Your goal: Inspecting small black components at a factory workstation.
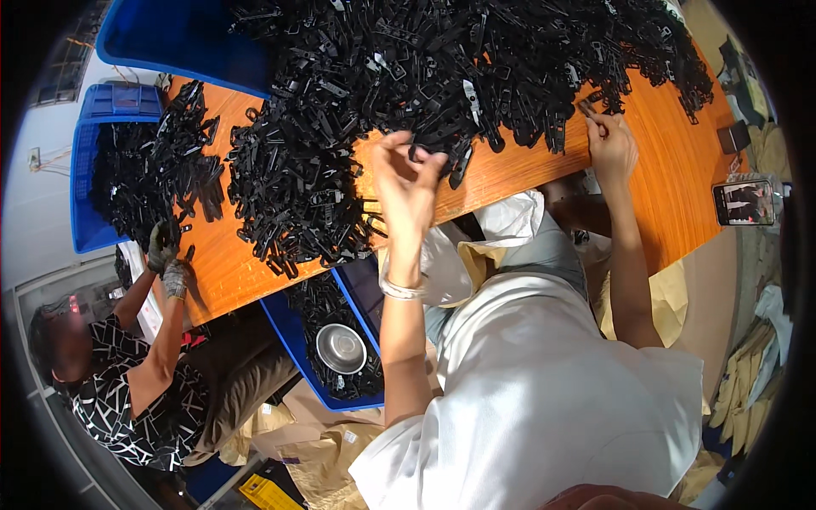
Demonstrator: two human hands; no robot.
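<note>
A large heap of black plastic clip-like pieces (425,76) covers much of the orange wood-grain table. My left hand (406,191), with a pale bracelet at the wrist, is at the heap's near edge. Its fingers are curled round a small black piece (418,154) between thumb and forefinger. Further right, my right hand (612,151) reaches to the edge of the heap, fingertips pinched together at a small dark piece (592,99). The fingers partly hide that piece, and its exact shape cannot be made out.
At the left, a co-worker's gloved hands (166,255) are at the table (229,276) beside more black pieces. A blue bin (85,195) stands there, another blue bin (327,395) with a metal bowl (342,348) is below the table edge. A phone (745,204) is at the right.
</note>
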